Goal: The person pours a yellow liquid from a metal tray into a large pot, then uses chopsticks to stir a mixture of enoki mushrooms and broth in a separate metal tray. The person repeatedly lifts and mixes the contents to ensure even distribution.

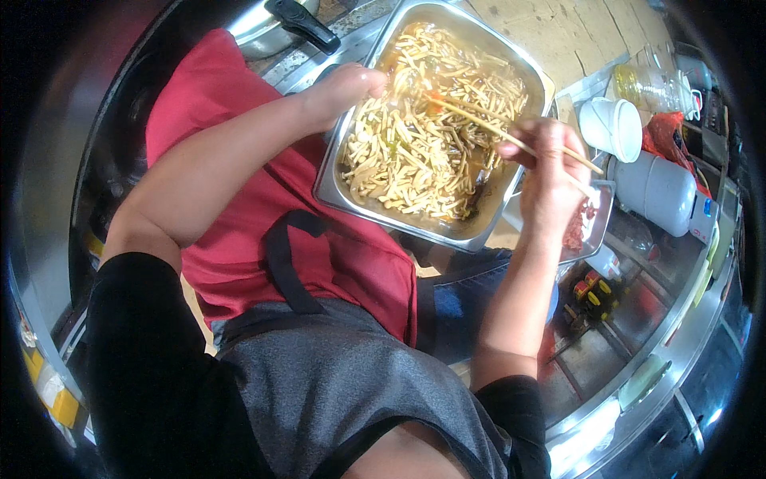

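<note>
A deep rectangular stainless steel pan [413,230] sits tilted in view before me. Mushrooms with long thin stems [413,161] fill it, lying in brown liquid. My left hand [341,93] grips the pan's left rim, its thumb over the edge and the other fingers mostly hidden. Between the fingers of my right hand [547,149] is a pair of wooden chopsticks [488,126]. They reach over the mushrooms, and their tips are beside an orange-red piece [435,100] in the pan.
A smaller steel tray [601,233] with red meat-like pieces is partly behind my right wrist. Beyond it are a white bucket [610,129], an oil bottle [649,87] and a grey-white cylindrical container [649,191]. A black-handled metal pot [302,24] stands at the upper left.
</note>
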`<state>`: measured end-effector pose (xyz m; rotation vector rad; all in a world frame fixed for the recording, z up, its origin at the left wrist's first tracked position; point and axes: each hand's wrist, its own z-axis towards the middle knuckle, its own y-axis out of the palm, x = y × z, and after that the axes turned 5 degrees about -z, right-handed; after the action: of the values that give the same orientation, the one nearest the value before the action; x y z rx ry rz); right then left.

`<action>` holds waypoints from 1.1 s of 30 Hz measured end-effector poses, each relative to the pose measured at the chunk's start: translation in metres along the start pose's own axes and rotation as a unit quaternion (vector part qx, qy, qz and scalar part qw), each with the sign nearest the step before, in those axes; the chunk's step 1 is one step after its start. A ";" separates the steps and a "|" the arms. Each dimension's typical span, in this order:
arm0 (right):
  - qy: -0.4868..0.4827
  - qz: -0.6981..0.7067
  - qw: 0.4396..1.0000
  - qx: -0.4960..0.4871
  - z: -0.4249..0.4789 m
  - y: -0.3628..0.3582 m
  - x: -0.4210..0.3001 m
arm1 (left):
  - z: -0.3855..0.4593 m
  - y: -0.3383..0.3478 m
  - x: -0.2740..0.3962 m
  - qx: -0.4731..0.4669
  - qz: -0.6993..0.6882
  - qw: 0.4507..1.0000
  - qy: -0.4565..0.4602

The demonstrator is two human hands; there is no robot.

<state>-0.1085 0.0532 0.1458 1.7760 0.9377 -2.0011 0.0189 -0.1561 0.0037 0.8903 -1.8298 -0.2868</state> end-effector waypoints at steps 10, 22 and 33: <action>0.017 -0.183 0.961 0.208 0.000 -0.083 -0.008 | 0.007 -0.007 -0.004 -0.011 -0.004 1.000 -0.026; 0.151 -0.011 0.985 -0.083 -0.021 0.022 0.015 | -0.001 0.002 -0.004 0.009 -0.028 1.000 0.007; 0.023 0.105 0.994 -0.013 -0.016 -0.033 -0.011 | 0.001 -0.004 -0.005 0.004 0.025 1.000 0.003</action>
<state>-0.1149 0.0856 0.1650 1.8313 0.7524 -1.8158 0.0203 -0.1553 -0.0025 0.8494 -1.8460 -0.2459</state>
